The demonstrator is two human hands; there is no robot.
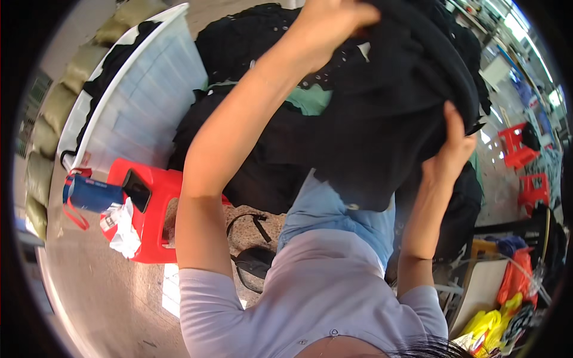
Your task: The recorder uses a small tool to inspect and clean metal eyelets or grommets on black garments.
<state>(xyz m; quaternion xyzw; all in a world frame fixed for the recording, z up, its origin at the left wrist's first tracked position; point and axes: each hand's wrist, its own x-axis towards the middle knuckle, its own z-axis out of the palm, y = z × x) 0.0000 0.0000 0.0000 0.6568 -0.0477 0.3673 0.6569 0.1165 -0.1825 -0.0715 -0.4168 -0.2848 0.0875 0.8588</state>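
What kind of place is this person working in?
Probably a garment workshop or clothing sorting room. Both hands, left and right, hold up a black garment over a heap of dark clothes. A large white tub and a red plastic stool stand on the bare floor.

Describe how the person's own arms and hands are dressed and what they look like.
Both arms are bare from just above the elbow down. Short sleeves of a pale lilac top cover only the upper arms, the left sleeve and the right sleeve. The left hand and right hand wear no gloves, and no watch, bracelet or ring shows on what is visible of them.
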